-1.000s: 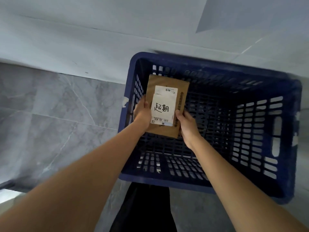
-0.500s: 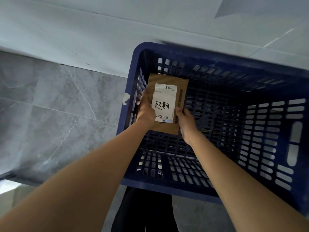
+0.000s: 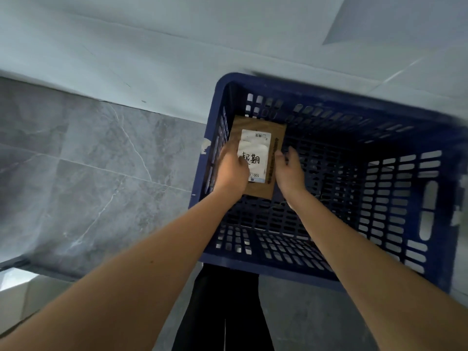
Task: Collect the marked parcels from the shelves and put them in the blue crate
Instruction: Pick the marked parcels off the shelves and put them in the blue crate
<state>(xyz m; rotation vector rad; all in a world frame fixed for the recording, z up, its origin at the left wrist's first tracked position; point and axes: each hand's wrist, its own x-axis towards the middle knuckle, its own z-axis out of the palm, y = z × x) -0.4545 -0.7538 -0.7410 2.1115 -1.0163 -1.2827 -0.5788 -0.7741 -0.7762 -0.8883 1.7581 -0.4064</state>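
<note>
Both bare arms reach down into the blue crate (image 3: 329, 271), which sits on a grey marble-look floor (image 3: 83, 178) next to a paler tile strip (image 3: 152, 59). The brown parcel (image 3: 274, 138) is inside the crate, at its far-left corner, flat or nearly flat against the slotted bottom; cannot tell if it is fully resting there. White label (image 3: 257, 154) faces up with black handwritten characters and a printed code line, partly covered. Left hand (image 3: 231, 171) is over the parcel's left edge, fingers curled round that edge, thumb lying on the label. Right hand (image 3: 288, 171) is at the parcel's right edge, fingers loosely extended, thumb tip touching the edge; not gripping it. Dark trouser legs (image 3: 222, 307) show below the crate's near rim.
</note>
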